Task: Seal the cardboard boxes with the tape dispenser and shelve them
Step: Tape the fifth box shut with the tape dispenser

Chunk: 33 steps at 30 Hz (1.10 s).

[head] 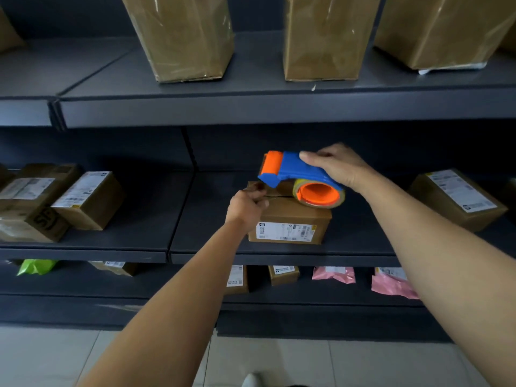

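Observation:
A small cardboard box (293, 223) with a white label on its front stands on the middle shelf (279, 254). A blue and orange tape dispenser (296, 175) rests on the box's top, its orange roller end pointing left. My right hand (339, 164) grips the dispenser's blue handle from above. My left hand (247, 205) is closed at the box's top left corner, fingers pinched on the flap edge there. The top seam is partly hidden by the dispenser and my hands.
Tall taped boxes (181, 37) stand on the upper shelf (251, 110). Labelled boxes (89, 201) sit left and one (458, 198) right on the middle shelf. The lower shelf holds small boxes (283, 273), pink mailers (391, 283) and a green bag (36, 266). Tiled floor lies below.

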{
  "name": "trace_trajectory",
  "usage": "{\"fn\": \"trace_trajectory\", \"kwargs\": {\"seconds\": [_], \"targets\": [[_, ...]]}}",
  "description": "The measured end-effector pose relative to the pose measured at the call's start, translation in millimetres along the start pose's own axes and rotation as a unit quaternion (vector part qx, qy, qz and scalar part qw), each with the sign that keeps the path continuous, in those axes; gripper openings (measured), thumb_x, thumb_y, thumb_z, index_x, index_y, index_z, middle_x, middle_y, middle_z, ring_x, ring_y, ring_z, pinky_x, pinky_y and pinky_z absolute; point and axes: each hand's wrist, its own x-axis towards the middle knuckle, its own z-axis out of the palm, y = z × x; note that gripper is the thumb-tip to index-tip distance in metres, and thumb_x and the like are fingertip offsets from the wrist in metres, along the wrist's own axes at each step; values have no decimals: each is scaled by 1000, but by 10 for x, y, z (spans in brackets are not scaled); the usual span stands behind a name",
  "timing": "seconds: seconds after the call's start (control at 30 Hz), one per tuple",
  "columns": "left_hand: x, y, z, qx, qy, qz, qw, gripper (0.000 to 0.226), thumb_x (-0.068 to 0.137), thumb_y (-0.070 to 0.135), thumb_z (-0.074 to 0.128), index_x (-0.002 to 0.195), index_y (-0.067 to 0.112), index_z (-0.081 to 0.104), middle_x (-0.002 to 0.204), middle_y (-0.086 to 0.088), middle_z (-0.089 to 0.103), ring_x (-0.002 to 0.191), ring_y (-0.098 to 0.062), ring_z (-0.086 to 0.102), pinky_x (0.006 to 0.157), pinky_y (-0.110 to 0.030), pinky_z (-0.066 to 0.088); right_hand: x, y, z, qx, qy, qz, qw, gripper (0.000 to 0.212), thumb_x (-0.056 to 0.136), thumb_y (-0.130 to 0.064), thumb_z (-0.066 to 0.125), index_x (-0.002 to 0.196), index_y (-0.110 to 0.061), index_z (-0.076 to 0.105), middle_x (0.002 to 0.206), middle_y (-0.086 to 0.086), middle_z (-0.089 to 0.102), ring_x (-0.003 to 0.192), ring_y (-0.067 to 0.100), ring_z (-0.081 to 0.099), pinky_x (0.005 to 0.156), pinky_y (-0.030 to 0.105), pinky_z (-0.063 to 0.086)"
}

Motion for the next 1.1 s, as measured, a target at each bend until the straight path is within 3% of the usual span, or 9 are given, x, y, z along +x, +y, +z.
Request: {"fn": "trace_trajectory", "kwargs": {"seconds": [0.13,0.23,0.33,0.4,0.5,0.63,0.83,0.97,1.1], "targets": [[13,-9,-19,-49,-15,-6,999,34,93,12,60,126,17,62,144,5,44,127,-14,46,92,-14,34,87,81,38,-16,13,33,999,62,77,-72,55,101,-17,69,97,6,68,84,21,64,66,28,44],[40,39,-83,-114,31,-29,993,27,96,6,50,118,13,65,120,0,58,102,-12,53,75,-16,42,141,105,37,-16,21,60,998,74,70,-78,55,110,-16,65,97,7,67,80,19,63,60,26,41],[125,137,-166,-192,92,-33,976,26,99,6,40,113,10,62,106,-7,62,88,-15,57,74,-24,47,169,116,37,-31,15,52,998,72,71,-79,53,107,-18,66,94,7,68,78,19,63,60,26,41],[157,258,-189,-306,51,-74,948,22,102,19,41,110,8,58,100,-10,65,76,-17,62,64,-25,52,168,93,43,-43,8,44,998,65,75,-76,53,104,-19,68,90,5,68,77,18,63,60,26,42],[194,381,-219,-388,-67,-163,905,39,97,41,48,114,7,56,104,-13,68,85,-21,69,62,-28,57,181,89,42,-53,9,37,998,63,76,-75,52,105,-21,68,91,4,67,78,17,62,60,26,42],[204,390,-205,-438,-102,-189,873,20,95,26,56,104,10,62,97,-11,67,84,-18,66,67,-28,54,176,87,7,-58,-3,28,998,59,80,-71,52,101,-19,69,84,2,67,75,17,62,61,26,43],[330,374,-233,-355,-27,-162,921,10,95,16,58,89,11,64,79,-6,59,62,-10,53,49,-16,49,254,62,-20,-64,-33,29,997,73,72,-78,53,115,-19,64,104,4,64,88,18,59,65,28,41],[376,319,-216,-290,9,-158,944,15,96,19,57,84,12,62,72,-2,56,54,-8,47,44,-15,46,260,-35,-36,-84,-64,16,994,59,78,-70,55,105,-18,64,96,3,64,82,16,58,61,26,39],[383,275,-212,-308,35,-188,932,23,97,19,55,77,9,56,66,-3,52,54,-8,46,50,-15,47,309,-104,-51,-78,-81,4,994,56,80,-64,59,91,-10,69,77,5,68,70,17,62,58,25,43]]}}
